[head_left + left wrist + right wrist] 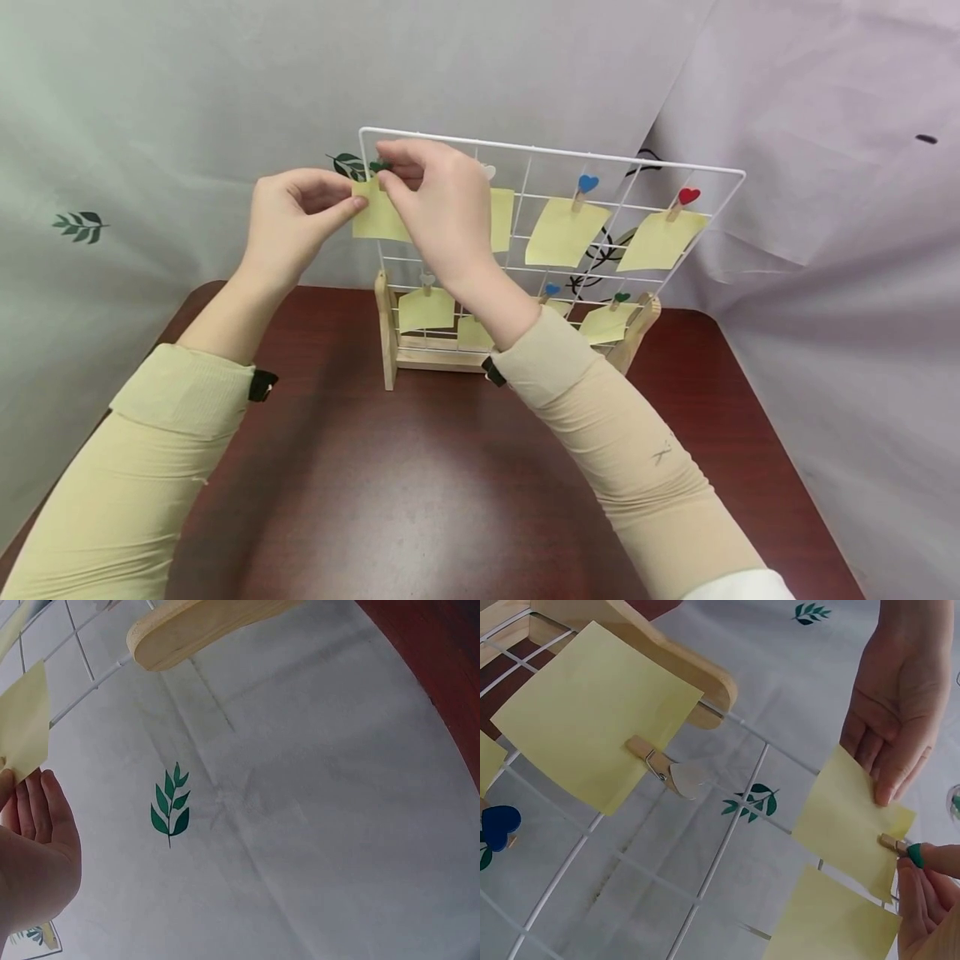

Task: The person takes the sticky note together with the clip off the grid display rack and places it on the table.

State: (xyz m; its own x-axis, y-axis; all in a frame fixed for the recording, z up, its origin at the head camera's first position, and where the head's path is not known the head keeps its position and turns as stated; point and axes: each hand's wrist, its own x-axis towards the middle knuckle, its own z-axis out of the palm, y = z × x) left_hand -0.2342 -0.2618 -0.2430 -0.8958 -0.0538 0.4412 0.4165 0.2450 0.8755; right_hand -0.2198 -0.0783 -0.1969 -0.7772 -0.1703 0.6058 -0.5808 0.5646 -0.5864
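Note:
At the upper left corner of a white wire grid [551, 150], my left hand [281, 221] pinches the edge of a yellow sticky note [378, 218] between thumb and fingers. My right hand [453, 208] pinches a small wooden clothespin [891, 843] with a green heart on it, at the same note's upper edge. In the right wrist view the clothespin's tip overlaps the note [847, 814]. The left wrist view shows the left hand [45, 840] behind the note's corner, thumb on its front.
More yellow notes hang in two rows from heart clothespins, among them a blue heart [588, 183] and a red heart [689, 196]. Wooden legs [387, 333] hold the grid on a dark red table [375, 483]. A pale curtain [187, 100] stands behind.

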